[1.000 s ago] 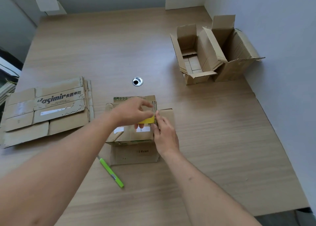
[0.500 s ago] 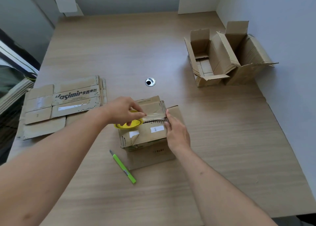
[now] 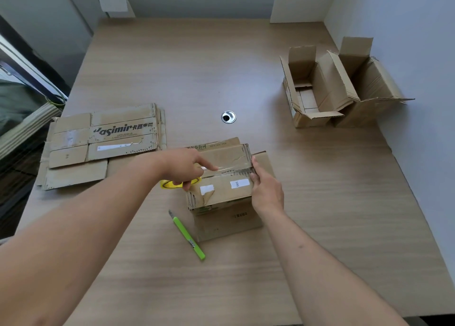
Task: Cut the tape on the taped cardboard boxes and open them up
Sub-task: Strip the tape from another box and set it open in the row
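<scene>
With the taped cardboard box (image 3: 221,192) at bench centre, left hand (image 3: 183,169) pinching clear tape (image 3: 231,169) and right hand (image 3: 267,192) gripping its 3 o'clock end, pull tape steadily toward 9 o'clock.

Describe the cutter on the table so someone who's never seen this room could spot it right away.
Start at the wooden table and find the closed cardboard box that both hands are on. Just left of its near corner lies the cutter, flat on the wood and untouched. It is a slim, bright green, pen-shaped stick, unlike the brown cardboard around it.
</scene>
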Available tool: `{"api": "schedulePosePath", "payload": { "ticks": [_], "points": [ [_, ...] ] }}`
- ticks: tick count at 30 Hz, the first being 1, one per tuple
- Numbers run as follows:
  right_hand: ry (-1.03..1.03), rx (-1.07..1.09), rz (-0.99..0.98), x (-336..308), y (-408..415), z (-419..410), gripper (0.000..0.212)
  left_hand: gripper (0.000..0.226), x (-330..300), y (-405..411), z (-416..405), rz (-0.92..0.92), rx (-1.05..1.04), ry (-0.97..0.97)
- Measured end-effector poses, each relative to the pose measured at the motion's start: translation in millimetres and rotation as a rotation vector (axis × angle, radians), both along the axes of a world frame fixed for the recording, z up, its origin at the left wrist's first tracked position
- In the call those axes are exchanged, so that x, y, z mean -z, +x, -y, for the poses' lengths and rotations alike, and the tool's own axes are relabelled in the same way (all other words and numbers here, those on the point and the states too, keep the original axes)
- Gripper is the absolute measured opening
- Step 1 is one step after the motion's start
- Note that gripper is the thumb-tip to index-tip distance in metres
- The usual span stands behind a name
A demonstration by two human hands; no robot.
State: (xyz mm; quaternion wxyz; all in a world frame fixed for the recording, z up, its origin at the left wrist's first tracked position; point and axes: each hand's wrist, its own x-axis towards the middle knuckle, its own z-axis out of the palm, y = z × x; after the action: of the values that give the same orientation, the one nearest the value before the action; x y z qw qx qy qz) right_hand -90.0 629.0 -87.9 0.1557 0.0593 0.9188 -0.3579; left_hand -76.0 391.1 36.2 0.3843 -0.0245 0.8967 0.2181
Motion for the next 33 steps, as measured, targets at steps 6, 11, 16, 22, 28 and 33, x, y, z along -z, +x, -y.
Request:
{"api": "schedulePosePath", "payload": {
  "ticks": [6, 11, 16, 22, 28, 33],
  "points": [
    [0.020, 0.035, 0.017, -2, 3, 3, 0.043, 0.037, 7, 15, 14, 0.007, -0.079, 0.049],
    [0.080, 0.038, -0.003, -5, 4, 10, 0.045, 0.026, 11, 43, 31, -0.095, -0.321, 0.412],
    [0.342, -0.072, -0.076, -25, 14, 25, 0.079, 0.021, 16, 47, 32, -0.195, -0.278, 0.289],
    [0.214, -0.484, -0.389, -8, 15, 41, 0.078, 0.020, 23, 45, 25, -0.227, -0.255, 0.240],
    [0.277, -0.615, -0.283, -3, 15, 27, 0.071, 0.021, 21, 38, 21, -0.237, -0.227, 0.234],
    [0.442, -0.603, -0.230, -1, 12, 28, 0.067, 0.024, 17, 34, 17, -0.176, -0.226, 0.280]
  ]
}}
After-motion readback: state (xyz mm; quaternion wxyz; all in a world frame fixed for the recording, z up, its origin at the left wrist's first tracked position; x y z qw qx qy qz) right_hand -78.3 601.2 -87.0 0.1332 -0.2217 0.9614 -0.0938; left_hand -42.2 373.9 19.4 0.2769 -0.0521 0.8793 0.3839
